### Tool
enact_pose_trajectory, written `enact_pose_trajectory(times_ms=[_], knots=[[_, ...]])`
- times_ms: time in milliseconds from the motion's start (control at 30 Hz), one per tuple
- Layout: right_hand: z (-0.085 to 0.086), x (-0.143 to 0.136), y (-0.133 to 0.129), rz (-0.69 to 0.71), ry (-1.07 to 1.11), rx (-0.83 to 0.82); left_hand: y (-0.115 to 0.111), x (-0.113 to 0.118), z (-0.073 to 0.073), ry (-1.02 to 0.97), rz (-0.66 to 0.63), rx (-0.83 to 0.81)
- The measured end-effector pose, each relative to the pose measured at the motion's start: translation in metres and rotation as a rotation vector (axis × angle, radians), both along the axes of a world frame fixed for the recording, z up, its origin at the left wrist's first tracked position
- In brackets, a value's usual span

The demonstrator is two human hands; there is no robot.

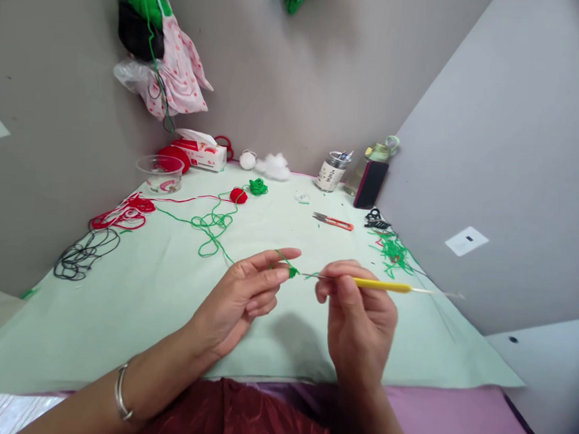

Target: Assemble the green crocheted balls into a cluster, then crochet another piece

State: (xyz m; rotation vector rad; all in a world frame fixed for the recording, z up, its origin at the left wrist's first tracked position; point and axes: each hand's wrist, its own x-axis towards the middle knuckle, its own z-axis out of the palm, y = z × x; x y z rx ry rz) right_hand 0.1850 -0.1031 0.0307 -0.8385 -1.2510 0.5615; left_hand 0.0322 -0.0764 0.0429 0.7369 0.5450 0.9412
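Note:
A small green crocheted piece (292,271) is pinched between the thumb and fingers of my left hand (246,294), with green yarn running over the raised index finger. My right hand (359,316) is closed around the yellow handle of a crochet hook (383,285). The hook's thin metal shaft points left and its tip is at the green piece. A short green yarn end shows beside the shaft. Loose green yarn (212,227) lies in loops on the pale green tablecloth (160,327), beyond my left hand.
Orange-handled snips (333,221) lie beyond my right hand. Green yarn scraps (393,253), a phone (371,184) and a pen tin (332,172) are to the right. A clear bowl (161,175), tissue box (201,153), red yarn (128,212) and dark cord (86,253) are at left.

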Motion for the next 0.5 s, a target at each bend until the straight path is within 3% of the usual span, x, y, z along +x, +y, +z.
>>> enact_pose_trajectory(times_ms=[133,333,400,500], knots=[[-0.0031,-0.0002,0.0037,0.089,-0.08,-0.07,-0.0036,0.0013,0.0036,0.088,0.013,0.088],[-0.0045,0.0043,0.0034,0.145,0.032,-0.092,-0.0016,-0.0014,0.0054,0.11,-0.011,0.083],[-0.0025,0.0047,0.0003,0.107,-0.045,-0.055,-0.0016,-0.0023,0.0054,0.116,0.001,0.09],[-0.0054,0.0029,-0.0043,-0.021,-0.342,0.109,-0.0037,-0.0009,0.0037,0.125,0.046,0.104]])
